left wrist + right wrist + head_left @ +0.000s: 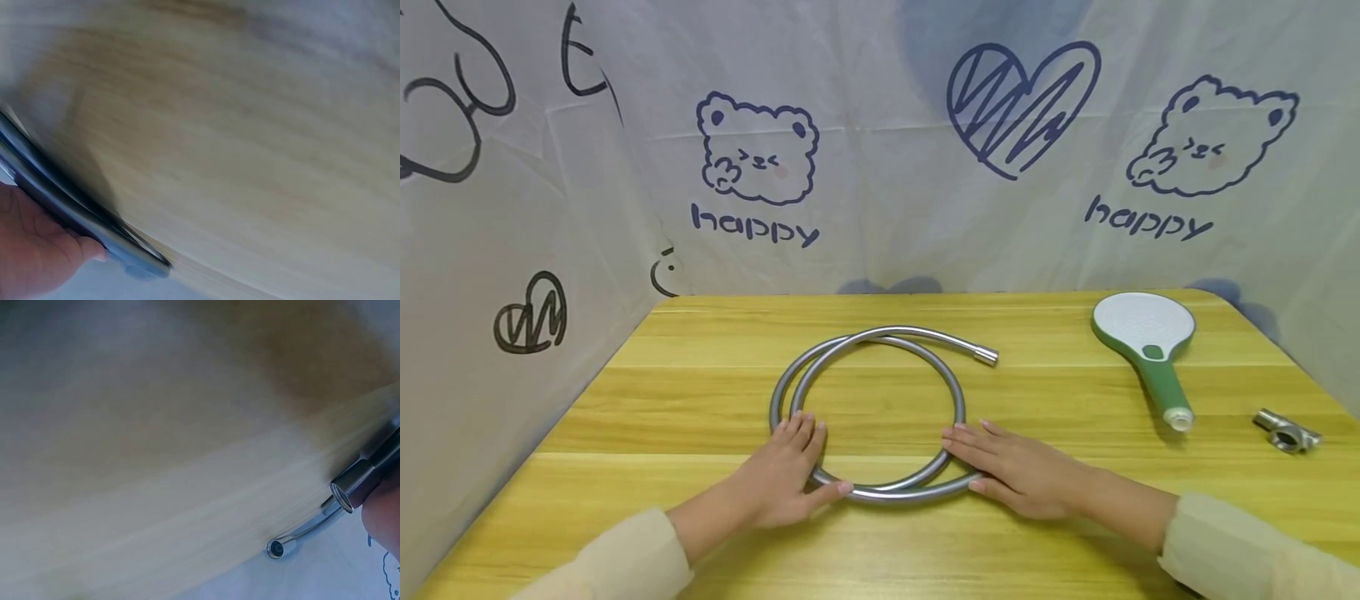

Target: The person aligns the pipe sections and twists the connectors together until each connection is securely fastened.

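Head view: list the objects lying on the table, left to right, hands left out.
Coiled grey hose → green-and-white shower head → small metal fitting.

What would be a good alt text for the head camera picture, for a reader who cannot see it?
A person's left hand and right hand rest on a coiled grey hose on a wood-grain table. To the right lie a green-and-white shower head and a small metal fitting; behind is a pale backdrop with bear and heart drawings.
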Tool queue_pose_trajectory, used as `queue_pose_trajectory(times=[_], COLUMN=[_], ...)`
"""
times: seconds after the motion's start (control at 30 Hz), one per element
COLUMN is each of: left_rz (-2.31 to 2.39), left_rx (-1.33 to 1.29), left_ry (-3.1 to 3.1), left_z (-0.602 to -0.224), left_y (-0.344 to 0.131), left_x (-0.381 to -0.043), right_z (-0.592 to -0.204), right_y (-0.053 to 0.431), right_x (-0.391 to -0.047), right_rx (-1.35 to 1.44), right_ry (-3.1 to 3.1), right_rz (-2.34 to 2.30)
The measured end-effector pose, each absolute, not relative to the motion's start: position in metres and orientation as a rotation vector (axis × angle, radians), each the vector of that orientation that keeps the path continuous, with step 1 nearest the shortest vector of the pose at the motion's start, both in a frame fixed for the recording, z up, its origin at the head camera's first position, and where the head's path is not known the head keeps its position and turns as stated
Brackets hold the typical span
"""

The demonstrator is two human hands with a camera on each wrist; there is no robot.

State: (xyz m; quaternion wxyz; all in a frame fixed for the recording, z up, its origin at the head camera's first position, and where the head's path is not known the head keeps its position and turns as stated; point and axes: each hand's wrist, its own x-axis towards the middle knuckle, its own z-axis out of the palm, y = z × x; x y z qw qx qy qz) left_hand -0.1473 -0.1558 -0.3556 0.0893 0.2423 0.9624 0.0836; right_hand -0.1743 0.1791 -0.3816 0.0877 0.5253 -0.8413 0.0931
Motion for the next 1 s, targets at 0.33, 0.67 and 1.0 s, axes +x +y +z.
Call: queue_pose_trajectory(times=[0.33,0.67,1.0], left_rz=[0.246,0.203,0.217], left_rx=[0.721,0.741,0.804], left_ry=[2.880,2.869,2.940], left_z=[-0.358,-0.352,-0.350], left_y=[-0.155,-0.154,-0.157], left_x=[-0.147,-0.148,-0.159], right_z=[-0.382,-0.370,-0.347], right_y=[0.180,0.178,0.189], right_x=[-0.174,-0.169,-0.165], right_rx=[1.564,1.541,1.359], right_ry=[-2.535,-2.659,-2.850], right_rz=[0.280,0.240,0.438])
